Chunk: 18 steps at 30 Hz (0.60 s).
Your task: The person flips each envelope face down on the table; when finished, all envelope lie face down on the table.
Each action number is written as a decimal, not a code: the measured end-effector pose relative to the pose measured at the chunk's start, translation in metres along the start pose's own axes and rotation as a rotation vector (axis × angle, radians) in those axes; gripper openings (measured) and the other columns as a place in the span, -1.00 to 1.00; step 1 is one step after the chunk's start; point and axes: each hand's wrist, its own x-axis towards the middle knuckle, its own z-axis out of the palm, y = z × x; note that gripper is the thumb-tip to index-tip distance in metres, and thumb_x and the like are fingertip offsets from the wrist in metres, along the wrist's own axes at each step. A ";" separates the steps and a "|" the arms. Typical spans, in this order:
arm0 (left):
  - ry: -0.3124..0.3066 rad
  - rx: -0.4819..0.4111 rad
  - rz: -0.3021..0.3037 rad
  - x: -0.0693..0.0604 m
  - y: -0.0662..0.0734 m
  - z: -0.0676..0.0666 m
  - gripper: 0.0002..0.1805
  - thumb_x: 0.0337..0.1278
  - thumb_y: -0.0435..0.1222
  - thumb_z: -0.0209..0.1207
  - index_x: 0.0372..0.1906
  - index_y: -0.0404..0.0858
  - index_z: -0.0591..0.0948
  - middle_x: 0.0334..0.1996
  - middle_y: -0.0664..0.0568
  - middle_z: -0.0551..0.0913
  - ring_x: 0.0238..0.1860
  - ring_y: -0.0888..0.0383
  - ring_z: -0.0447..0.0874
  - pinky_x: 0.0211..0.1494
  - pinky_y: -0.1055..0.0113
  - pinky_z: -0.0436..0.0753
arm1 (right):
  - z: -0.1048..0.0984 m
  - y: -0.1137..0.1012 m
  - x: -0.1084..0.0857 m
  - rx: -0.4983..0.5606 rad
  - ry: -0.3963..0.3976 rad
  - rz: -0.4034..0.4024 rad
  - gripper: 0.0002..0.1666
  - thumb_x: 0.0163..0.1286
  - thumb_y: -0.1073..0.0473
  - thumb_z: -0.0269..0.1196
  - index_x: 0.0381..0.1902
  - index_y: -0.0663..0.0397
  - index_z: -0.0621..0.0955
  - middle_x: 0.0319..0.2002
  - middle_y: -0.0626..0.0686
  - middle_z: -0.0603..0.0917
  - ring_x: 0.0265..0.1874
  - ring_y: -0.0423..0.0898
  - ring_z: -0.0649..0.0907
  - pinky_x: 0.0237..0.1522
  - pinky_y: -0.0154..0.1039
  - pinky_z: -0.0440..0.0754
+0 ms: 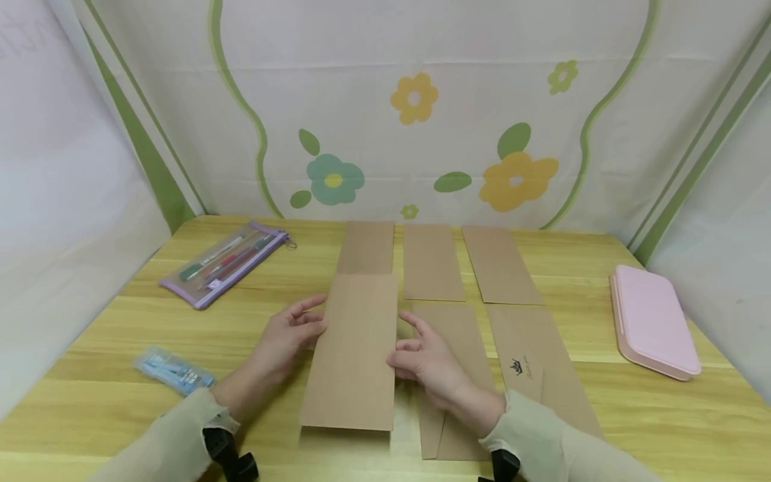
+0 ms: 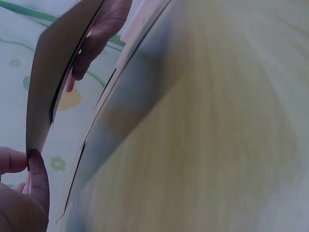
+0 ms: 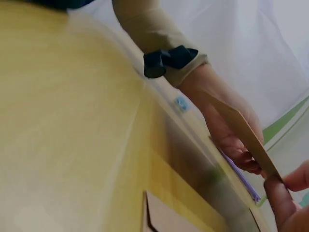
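Note:
A brown kraft-paper envelope [image 1: 355, 355] is raised a little above the table, its near edge casting a shadow. My left hand [image 1: 292, 335] holds its left edge. On the right edge, my right hand [image 1: 430, 365] pinches it between thumb and fingers, with the index finger extended. In the left wrist view the envelope [image 2: 43, 92] is seen nearly edge-on, the left thumb and fingers on its rim. The right wrist view shows the envelope [image 3: 246, 135] between both hands. Beyond it lies a matching envelope [image 1: 367, 244], partly covered from the head view.
More brown envelopes lie in rows: back middle [image 1: 432, 261], back right [image 1: 502, 264], front middle [image 1: 452, 335] and front right, the printed envelope [image 1: 560, 361]. A purple-edged pencil pouch [image 1: 225, 264] and small blue packet [image 1: 175, 369] are left; a pink case [image 1: 653, 321] is right.

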 end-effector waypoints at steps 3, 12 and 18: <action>-0.029 0.098 0.008 0.000 0.000 -0.005 -0.40 0.08 -0.53 0.09 0.29 -0.44 0.27 -0.32 0.05 0.56 -0.35 0.28 0.54 -0.29 0.45 0.58 | -0.003 0.000 0.002 -0.083 -0.063 -0.002 0.02 0.05 0.45 0.22 0.42 0.13 0.02 -0.51 -0.04 0.56 -0.55 -0.21 0.52 -0.36 -0.29 0.60; -0.189 0.333 -0.008 0.000 0.000 -0.021 -0.33 0.01 -0.49 0.15 0.29 -0.51 0.23 -0.24 -0.16 0.58 -0.27 0.19 0.54 -0.20 0.42 0.58 | 0.000 0.004 0.004 -0.214 -0.132 0.028 0.04 0.04 0.47 0.25 0.41 0.28 -0.02 -0.55 -0.01 0.57 -0.58 -0.19 0.58 -0.40 -0.28 0.65; -0.240 0.429 -0.015 0.001 0.002 -0.020 -0.29 -0.07 -0.50 0.18 0.27 -0.56 0.22 -0.30 -0.13 0.53 -0.33 0.17 0.47 -0.38 0.46 0.50 | 0.001 0.008 0.006 -0.249 -0.127 0.064 0.04 0.01 0.48 0.26 0.40 0.32 -0.01 -0.59 0.01 0.56 -0.60 -0.18 0.59 -0.44 -0.27 0.66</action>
